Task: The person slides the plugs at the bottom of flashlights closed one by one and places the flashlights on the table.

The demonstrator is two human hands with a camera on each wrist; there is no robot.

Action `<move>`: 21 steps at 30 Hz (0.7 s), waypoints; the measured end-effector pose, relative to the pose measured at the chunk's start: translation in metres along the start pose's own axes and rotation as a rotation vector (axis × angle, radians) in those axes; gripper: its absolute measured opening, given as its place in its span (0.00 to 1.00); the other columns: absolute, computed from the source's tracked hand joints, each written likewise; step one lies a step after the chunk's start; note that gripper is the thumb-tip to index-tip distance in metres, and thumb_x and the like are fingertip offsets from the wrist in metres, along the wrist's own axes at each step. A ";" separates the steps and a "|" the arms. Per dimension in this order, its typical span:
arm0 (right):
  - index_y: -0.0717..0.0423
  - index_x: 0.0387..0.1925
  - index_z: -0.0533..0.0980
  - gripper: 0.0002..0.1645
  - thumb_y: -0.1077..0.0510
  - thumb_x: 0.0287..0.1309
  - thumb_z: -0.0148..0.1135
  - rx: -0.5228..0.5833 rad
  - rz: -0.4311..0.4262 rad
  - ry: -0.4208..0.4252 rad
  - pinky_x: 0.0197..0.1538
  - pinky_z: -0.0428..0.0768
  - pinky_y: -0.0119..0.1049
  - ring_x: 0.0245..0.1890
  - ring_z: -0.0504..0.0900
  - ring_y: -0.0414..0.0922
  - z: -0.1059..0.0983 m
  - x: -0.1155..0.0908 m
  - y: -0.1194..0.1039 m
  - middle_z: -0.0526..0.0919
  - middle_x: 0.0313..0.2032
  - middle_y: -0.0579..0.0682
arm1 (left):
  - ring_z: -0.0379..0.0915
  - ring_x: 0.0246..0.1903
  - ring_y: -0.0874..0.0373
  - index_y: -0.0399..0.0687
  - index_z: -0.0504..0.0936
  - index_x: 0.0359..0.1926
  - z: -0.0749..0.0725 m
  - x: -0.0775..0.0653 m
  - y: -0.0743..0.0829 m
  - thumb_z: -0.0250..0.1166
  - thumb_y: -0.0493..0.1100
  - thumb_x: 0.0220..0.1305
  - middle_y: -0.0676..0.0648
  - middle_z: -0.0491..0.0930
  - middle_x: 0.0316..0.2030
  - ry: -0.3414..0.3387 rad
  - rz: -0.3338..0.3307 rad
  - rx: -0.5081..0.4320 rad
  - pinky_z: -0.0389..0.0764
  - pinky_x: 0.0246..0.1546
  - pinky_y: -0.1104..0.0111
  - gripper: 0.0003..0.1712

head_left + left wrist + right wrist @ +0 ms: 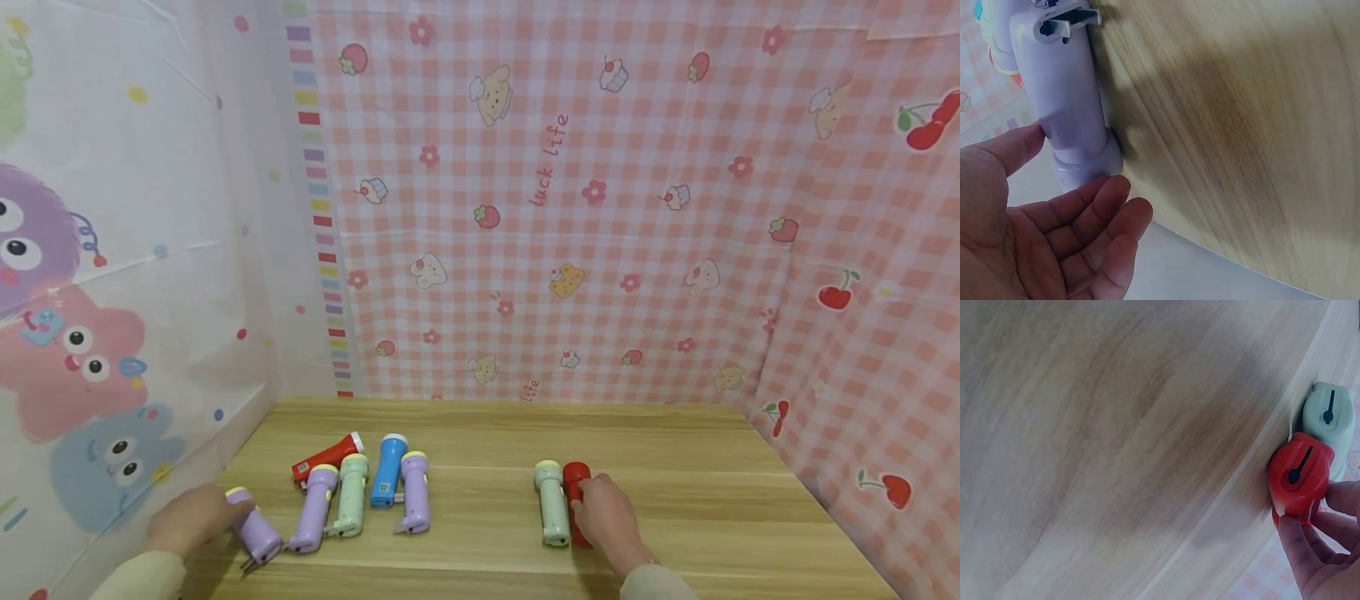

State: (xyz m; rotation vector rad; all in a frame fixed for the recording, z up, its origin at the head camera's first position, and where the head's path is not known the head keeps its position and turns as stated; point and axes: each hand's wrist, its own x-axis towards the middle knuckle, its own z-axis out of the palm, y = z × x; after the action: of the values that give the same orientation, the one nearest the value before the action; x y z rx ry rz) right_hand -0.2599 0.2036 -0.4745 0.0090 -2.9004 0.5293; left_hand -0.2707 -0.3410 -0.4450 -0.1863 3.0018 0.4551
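Note:
At the left, my left hand (197, 518) curls round the head end of a purple flashlight (258, 533). The left wrist view shows the thumb on its side and the fingertips at its head; metal plug prongs (1069, 26) stick out of the other end. My right hand (611, 521) grips a red flashlight (576, 475), thumb on one side and fingers on the other. That flashlight lies right beside a pale green flashlight (552, 504). Both show a dark slider slot in the right wrist view.
Left of the middle lie another red flashlight (326, 458), two more purple flashlights (313, 512) (416, 496), a pale green one (351, 500) and a blue flashlight (387, 471). Patterned cloths hang behind and on both sides of the wooden table (480, 550).

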 end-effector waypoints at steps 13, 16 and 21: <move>0.65 0.34 0.81 0.07 0.62 0.58 0.68 -0.001 0.005 -0.011 0.36 0.78 0.45 0.28 0.73 0.47 0.000 0.000 -0.001 0.74 0.29 0.53 | 0.71 0.28 0.49 0.43 0.74 0.23 0.005 0.003 0.004 0.59 0.64 0.63 0.44 0.74 0.24 0.006 0.005 -0.023 0.75 0.30 0.52 0.28; 0.65 0.35 0.81 0.07 0.62 0.58 0.68 -0.003 0.003 -0.008 0.36 0.78 0.45 0.28 0.73 0.47 0.000 0.000 -0.001 0.75 0.29 0.53 | 0.71 0.27 0.49 0.43 0.74 0.24 0.006 0.004 0.004 0.58 0.64 0.63 0.45 0.73 0.24 0.003 0.004 -0.029 0.74 0.30 0.54 0.28; 0.65 0.35 0.81 0.07 0.63 0.58 0.68 0.002 0.003 -0.006 0.35 0.78 0.45 0.28 0.73 0.47 0.000 0.000 0.000 0.74 0.29 0.53 | 0.70 0.26 0.50 0.43 0.73 0.23 0.006 0.005 0.006 0.58 0.63 0.63 0.45 0.72 0.23 0.003 0.005 -0.036 0.72 0.28 0.57 0.28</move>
State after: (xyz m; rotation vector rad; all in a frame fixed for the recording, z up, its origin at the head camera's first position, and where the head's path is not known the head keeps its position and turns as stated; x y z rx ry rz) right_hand -0.2601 0.2036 -0.4742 0.0064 -2.9062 0.5339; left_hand -0.2759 -0.3338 -0.4499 -0.1831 2.9995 0.5097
